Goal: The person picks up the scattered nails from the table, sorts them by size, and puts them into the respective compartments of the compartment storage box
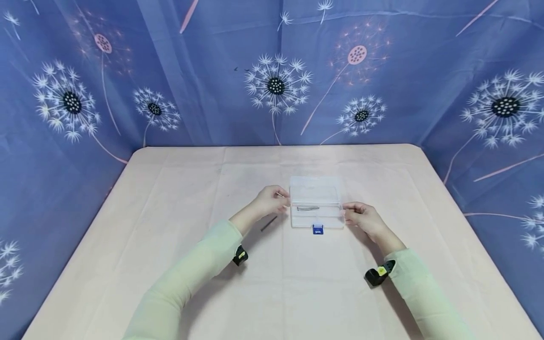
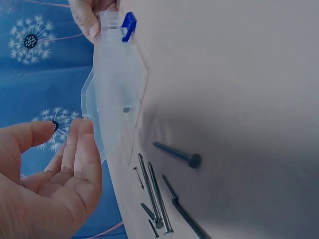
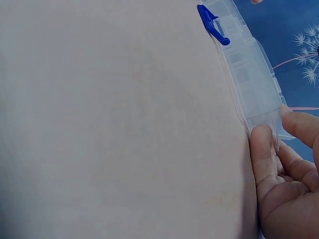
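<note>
A clear plastic box [image 1: 335,222] with a blue latch [image 1: 318,229] lies on the table, its lid [image 1: 315,189] raised at the back. Inside the box are a few thin nails [image 1: 308,208]. My left hand [image 1: 272,200] is at the box's left side, its relaxed fingers extended beside the lid with their tips right at its edge. At the right end, my right hand [image 3: 289,184] pinches the box between thumb and fingers. Several loose nails [image 2: 154,194] of different sizes lie near my left hand; in the head view one dark nail [image 1: 268,224] shows beside the wrist.
A pale pink cloth covers the table [image 1: 297,293]. Blue curtains [image 1: 221,71] with dandelion prints stand behind it and along both sides. Black cameras with yellow marks are strapped at both wrists, under pale green sleeves [image 1: 191,269].
</note>
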Motion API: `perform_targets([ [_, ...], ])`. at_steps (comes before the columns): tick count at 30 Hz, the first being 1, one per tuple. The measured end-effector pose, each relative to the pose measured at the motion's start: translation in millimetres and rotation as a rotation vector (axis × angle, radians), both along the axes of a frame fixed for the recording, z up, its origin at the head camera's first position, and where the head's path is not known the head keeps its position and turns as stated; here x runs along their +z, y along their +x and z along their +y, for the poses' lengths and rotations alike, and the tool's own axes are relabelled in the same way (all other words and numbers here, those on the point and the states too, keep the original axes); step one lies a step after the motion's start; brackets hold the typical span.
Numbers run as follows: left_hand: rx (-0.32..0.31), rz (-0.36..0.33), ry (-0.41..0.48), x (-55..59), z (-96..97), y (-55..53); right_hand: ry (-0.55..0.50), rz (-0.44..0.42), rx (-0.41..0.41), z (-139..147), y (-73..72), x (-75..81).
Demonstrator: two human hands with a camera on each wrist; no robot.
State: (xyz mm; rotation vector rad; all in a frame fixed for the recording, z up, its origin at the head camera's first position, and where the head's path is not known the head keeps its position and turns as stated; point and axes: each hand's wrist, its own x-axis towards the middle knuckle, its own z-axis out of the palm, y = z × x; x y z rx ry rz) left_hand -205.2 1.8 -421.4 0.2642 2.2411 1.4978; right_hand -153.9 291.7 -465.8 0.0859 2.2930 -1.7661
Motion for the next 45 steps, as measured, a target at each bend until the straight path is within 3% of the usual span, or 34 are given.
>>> perform_targets([
  [8,-0.013,0.146,-0.142,1.1,-21.9,11.1,-0.010,-0.001,-0.001,-2.0,-0.3,-0.5],
  [23,-0.038,0.145,-0.169,-7.3,-51.0,23.7,0.002,-0.002,-0.006,-3.1,0.5,1.0],
  [29,-0.072,0.146,-0.252,-10.7,-60.3,30.1,0.022,-0.008,-0.010,-2.0,0.9,1.9],
  [36,-0.070,0.120,-0.305,-15.9,-64.5,36.0,0.032,-0.010,-0.007,-2.4,0.7,1.6],
  [45,-0.112,0.156,-0.356,-22.1,-61.6,41.0,0.016,-0.005,-0.019,-1.9,0.5,-0.3],
])
